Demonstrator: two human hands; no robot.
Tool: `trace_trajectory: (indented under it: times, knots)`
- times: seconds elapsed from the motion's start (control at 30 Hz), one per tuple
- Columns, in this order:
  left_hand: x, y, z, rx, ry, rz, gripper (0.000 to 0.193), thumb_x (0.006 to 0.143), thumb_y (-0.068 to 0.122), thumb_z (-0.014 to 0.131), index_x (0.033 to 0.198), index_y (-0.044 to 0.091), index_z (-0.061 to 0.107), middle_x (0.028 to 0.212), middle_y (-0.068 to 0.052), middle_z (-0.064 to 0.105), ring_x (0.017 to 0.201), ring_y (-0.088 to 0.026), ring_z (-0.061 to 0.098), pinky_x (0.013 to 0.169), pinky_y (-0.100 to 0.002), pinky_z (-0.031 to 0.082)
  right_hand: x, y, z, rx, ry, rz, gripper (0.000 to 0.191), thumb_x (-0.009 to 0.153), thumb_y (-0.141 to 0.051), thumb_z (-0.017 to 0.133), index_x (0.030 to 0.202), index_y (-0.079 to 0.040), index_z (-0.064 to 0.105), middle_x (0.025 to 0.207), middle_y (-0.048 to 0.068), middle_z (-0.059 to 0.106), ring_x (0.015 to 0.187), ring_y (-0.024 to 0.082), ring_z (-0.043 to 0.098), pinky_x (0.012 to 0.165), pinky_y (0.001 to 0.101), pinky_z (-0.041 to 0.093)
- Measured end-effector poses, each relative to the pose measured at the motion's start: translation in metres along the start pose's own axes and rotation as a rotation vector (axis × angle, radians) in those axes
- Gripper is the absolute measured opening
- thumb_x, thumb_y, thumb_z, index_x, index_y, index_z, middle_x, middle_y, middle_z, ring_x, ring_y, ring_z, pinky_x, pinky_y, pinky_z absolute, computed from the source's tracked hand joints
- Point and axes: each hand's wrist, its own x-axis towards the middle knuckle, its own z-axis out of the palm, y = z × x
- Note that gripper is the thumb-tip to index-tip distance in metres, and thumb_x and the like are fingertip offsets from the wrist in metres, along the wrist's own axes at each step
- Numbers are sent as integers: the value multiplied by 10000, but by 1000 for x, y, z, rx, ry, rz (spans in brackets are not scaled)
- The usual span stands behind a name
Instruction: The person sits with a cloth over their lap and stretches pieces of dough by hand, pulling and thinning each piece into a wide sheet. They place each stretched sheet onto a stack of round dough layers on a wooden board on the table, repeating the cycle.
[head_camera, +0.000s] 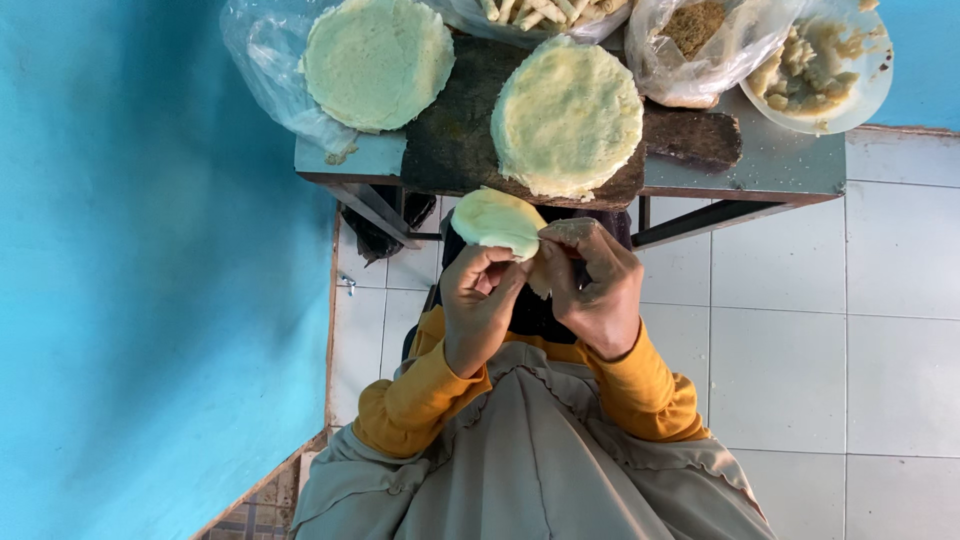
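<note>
A thin pale wrapper sheet (497, 220) is pinched at its edge by the closed left hand (480, 300) and right hand (597, 290), held above the lap, just before the wrapper stack (567, 115) on the dark board (450, 140) atop the metal table (790, 160).

Dough sheet (497, 220) between hands: pale yellow-green. Stack of round sheets (567, 117) on board: pale cream-yellow; second stack (378, 62): paler, greenish-white. Cutting board (455, 140): dark brown, near black. Desk (790, 160): grey metal. Wall (150, 250): bright turquoise blue. Floor tiles (800, 350): white, grey grout lines. Sleeves (420, 400): mustard yellow. Garment (530, 470): beige-grey. Plate (860, 95): white, beige filling.
</note>
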Motion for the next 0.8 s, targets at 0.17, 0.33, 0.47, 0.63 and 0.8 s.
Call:
trace_trajectory:
  times: [0.17,0.33,0.47,0.63,0.8]
  knots:
    - [3,6,5,-9,0,-44,298,1018,84,683,1248,13,507,1147,-29,585,1051,-84,583,942,-252,501,-4,12,6,-127,-1,-174,145,912,74,678,1040,24,631,995,149,692,887,241,716,777,340,587]
    - [6,4,3,-52,60,-84,240,1055,160,638,1229,25,541,1085,-24,630,999,-79,593,922,-246,502,-14,36,13,38,-45,-90,81,959,41,620,1026,3,595,976,103,683,840,163,688,764,295,603]
    - [-5,-1,1,-133,126,-86,201,1067,122,600,1233,25,542,1077,-20,619,992,-69,574,892,-242,483,-22,50,12,527,-41,296,82,1026,2,556,1098,9,595,1021,81,659,864,111,626,769,265,558]
    - [-7,-7,2,-39,45,-32,187,1088,114,571,1256,45,528,1133,-14,598,1018,-66,567,904,-236,481,-23,59,14,521,-218,67,206,1026,-107,601,1194,4,563,1072,98,625,921,103,636,805,280,593]
    - [-10,-3,1,-24,18,-115,225,1081,156,566,1268,35,532,1152,-26,604,1020,-89,571,886,-252,490,-18,69,13,605,-247,164,58,1069,-14,623,1125,-21,610,968,104,720,759,113,715,682,297,597]
